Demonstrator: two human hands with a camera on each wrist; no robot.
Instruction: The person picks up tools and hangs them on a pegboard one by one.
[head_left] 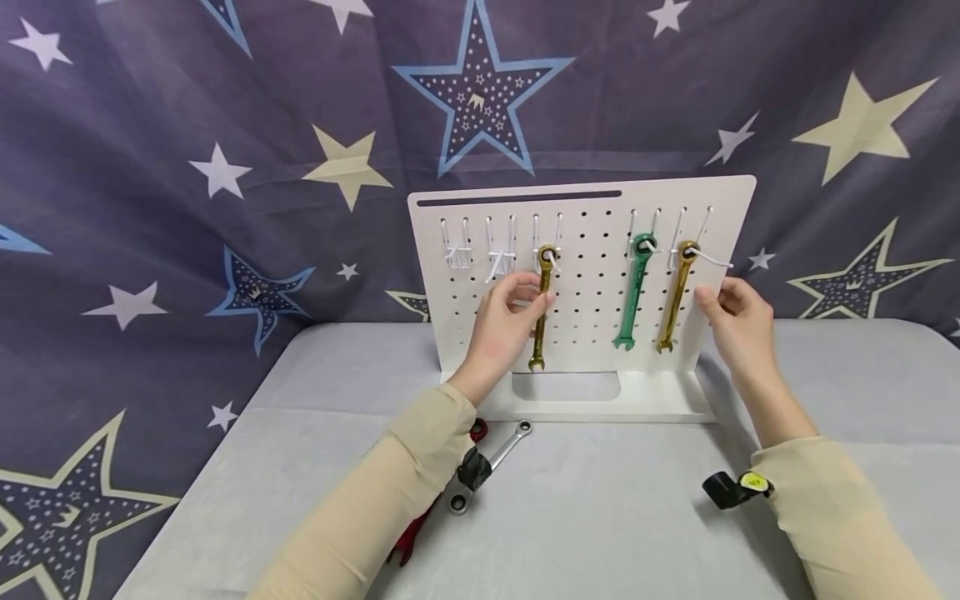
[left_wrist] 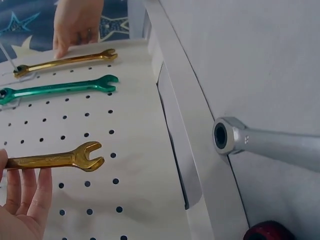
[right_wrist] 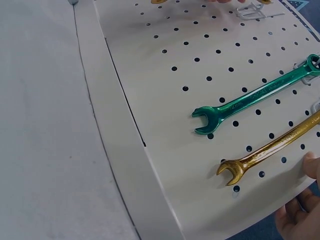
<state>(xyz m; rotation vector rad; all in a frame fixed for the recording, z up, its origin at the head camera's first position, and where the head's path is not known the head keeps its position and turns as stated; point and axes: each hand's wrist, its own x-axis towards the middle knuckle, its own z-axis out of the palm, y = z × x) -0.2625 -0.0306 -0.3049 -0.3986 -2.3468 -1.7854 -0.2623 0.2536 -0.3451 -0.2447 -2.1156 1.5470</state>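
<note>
A white pegboard [head_left: 690,196] stands upright on the table. My left hand [head_left: 501,329] pinches a gold ratchet wrench [head_left: 539,337] between thumb and fingers, about midway along it. The wrench's ring end is at a white hook and its open jaw points down; that jaw shows plainly in the left wrist view. At the board's right edge, my right hand [head_left: 744,325] grips the board, thumb on the front and fingers curled behind. Just left of that thumb hangs a second gold wrench [right_wrist: 272,142], with a green wrench [right_wrist: 255,95] beside it, both on hooks.
More white hooks [head_left: 501,260] are on the board's left side. On the table before the board lie a silver wrench [head_left: 510,443] and a red wrench [head_left: 406,542], partly hidden by the left sleeve. A starry cloth [head_left: 570,117] hangs behind.
</note>
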